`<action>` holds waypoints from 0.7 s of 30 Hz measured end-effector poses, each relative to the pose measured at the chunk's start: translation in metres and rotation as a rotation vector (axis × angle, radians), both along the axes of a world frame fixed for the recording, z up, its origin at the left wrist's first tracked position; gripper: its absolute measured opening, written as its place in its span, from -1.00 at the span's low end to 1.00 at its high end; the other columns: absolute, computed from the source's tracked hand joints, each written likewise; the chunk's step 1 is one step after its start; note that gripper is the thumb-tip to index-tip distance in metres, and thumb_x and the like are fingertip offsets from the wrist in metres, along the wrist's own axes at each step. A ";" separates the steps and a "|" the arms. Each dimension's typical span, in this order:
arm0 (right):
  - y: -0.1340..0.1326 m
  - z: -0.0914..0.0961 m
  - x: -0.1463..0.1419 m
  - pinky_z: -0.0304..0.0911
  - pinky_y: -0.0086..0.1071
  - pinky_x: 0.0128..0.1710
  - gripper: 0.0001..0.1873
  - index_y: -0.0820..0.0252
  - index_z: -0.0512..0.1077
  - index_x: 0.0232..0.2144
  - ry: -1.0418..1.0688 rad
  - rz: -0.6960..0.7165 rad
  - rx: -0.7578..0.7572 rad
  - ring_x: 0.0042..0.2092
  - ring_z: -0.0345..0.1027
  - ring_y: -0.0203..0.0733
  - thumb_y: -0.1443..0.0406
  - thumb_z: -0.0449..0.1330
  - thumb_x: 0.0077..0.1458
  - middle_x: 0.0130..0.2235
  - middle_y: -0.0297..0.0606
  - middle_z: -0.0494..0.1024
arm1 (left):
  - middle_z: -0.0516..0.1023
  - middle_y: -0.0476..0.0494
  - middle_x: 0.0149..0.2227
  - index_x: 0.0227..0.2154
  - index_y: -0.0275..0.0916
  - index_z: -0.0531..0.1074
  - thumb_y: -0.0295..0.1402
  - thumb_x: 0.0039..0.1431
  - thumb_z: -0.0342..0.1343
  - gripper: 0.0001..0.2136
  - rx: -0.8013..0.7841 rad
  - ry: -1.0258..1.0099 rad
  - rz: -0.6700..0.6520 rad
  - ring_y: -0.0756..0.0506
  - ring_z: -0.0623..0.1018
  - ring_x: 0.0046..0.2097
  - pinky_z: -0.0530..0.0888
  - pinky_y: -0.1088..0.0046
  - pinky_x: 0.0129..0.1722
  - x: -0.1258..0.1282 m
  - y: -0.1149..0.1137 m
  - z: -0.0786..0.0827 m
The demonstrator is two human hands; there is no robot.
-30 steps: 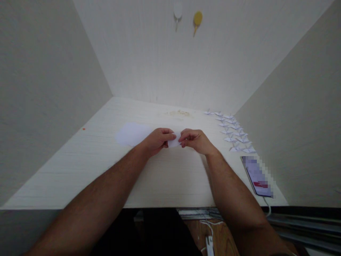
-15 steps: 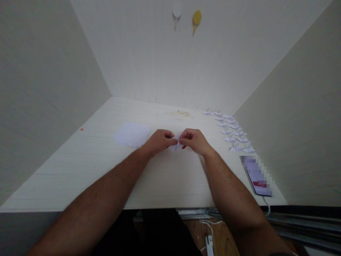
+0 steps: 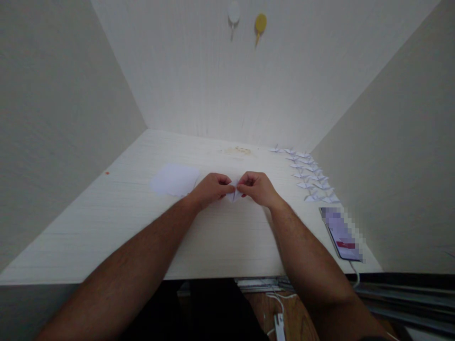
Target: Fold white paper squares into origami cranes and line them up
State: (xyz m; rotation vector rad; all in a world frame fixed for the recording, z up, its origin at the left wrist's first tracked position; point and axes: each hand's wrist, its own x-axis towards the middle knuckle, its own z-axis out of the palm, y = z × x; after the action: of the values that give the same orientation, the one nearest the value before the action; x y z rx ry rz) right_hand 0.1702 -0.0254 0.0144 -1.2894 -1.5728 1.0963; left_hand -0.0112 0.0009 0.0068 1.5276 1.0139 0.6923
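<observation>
A small folded piece of white paper (image 3: 233,195) is pinched between my two hands, just above the middle of the desk. My left hand (image 3: 213,188) grips its left side with thumb and fingers. From the right, my right hand (image 3: 258,187) pinches the other side, the two thumbs close together. A crease runs down the paper's middle; its upper part is partly hidden by my fingers. Beside my left hand lies a stack of white paper sheets (image 3: 174,179). Several folded paper cranes (image 3: 305,173) stand in rows at the back right.
A phone (image 3: 341,234) with a cable lies at the desk's right edge. White panels enclose the desk (image 3: 220,246) at the back and sides. Two hooks, one white (image 3: 233,13) and one yellow (image 3: 260,23), are on the back panel. A power strip (image 3: 279,327) is below.
Both hands stay on the folded paper with almost no movement. More of the paper's lower part and its middle crease shows now. The whole view has shifted slightly.
</observation>
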 end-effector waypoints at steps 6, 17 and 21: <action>0.000 -0.002 0.000 0.18 -0.51 -0.57 -0.88 0.22 0.41 -0.53 -0.048 0.000 0.010 -0.54 0.34 -0.36 0.29 0.28 -0.13 -0.58 -0.36 0.48 | 0.28 0.07 -0.70 -0.64 -0.25 0.36 -0.28 -0.14 0.22 -0.81 0.007 0.017 -0.002 0.07 0.23 -0.62 0.10 0.51 -0.60 0.000 -0.002 0.004; 0.003 -0.007 -0.006 0.28 -0.48 -0.55 -0.82 0.19 0.38 -0.49 0.106 -0.059 0.031 -0.54 0.35 -0.35 0.28 0.32 -0.15 -0.58 -0.41 0.48 | 0.28 0.07 -0.69 -0.67 -0.26 0.39 -0.29 -0.07 0.16 -0.81 0.198 0.115 0.094 0.06 0.22 -0.60 0.09 0.51 -0.58 0.005 -0.005 0.005; 0.003 -0.008 -0.013 0.33 -0.43 -0.57 -0.67 0.17 0.38 -0.36 0.275 -0.072 -0.071 -0.56 0.38 -0.30 0.21 0.38 -0.18 -0.55 -0.42 0.51 | 0.32 0.07 -0.67 -0.62 -0.26 0.40 -0.29 -0.04 0.15 -0.83 0.239 0.029 0.231 0.06 0.25 -0.59 0.15 0.53 -0.58 0.006 -0.005 0.007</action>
State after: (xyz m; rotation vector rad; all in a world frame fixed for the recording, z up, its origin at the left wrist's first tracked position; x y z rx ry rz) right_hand 0.1576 -0.0222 0.0063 -1.1759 -1.2848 1.2359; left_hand -0.0050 -0.0046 0.0140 1.6434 1.1740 0.9847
